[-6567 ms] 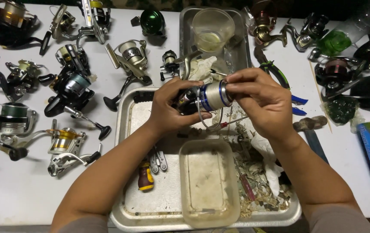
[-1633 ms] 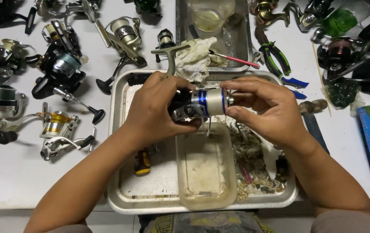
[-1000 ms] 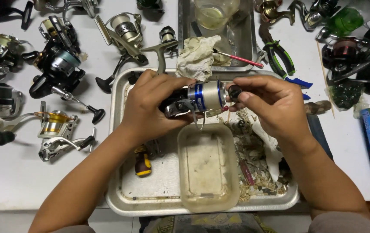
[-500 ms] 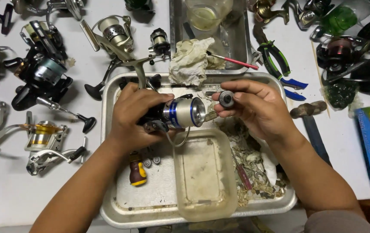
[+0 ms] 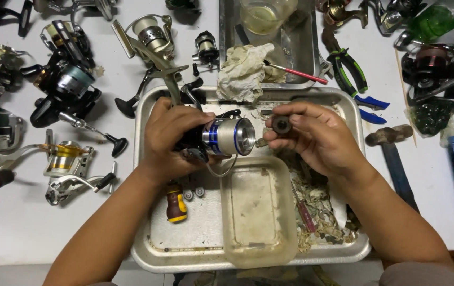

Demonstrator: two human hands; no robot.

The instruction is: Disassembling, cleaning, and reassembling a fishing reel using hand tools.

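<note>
My left hand (image 5: 171, 135) grips a spinning fishing reel (image 5: 221, 139) with a silver and blue spool, its open face turned to the right, over a metal tray (image 5: 147, 233). A short way to the right, my right hand (image 5: 317, 136) pinches a small round black knob (image 5: 281, 124) between thumb and fingers. The knob is apart from the spool, with a small gap between them. A thin line loop hangs under the reel.
A clear plastic tub (image 5: 256, 217), a small yellow-handled screwdriver (image 5: 176, 204) and scraps lie in the tray. A second tray (image 5: 311, 47) with a jar (image 5: 263, 13) and a rag (image 5: 245, 69) sits behind. Several reels (image 5: 65, 87) lie left; pliers (image 5: 349, 66) and a hammer (image 5: 391, 153) lie right.
The knob came off the spool's front and my right hand drew it away to the right. My left hand kept its hold on the reel.
</note>
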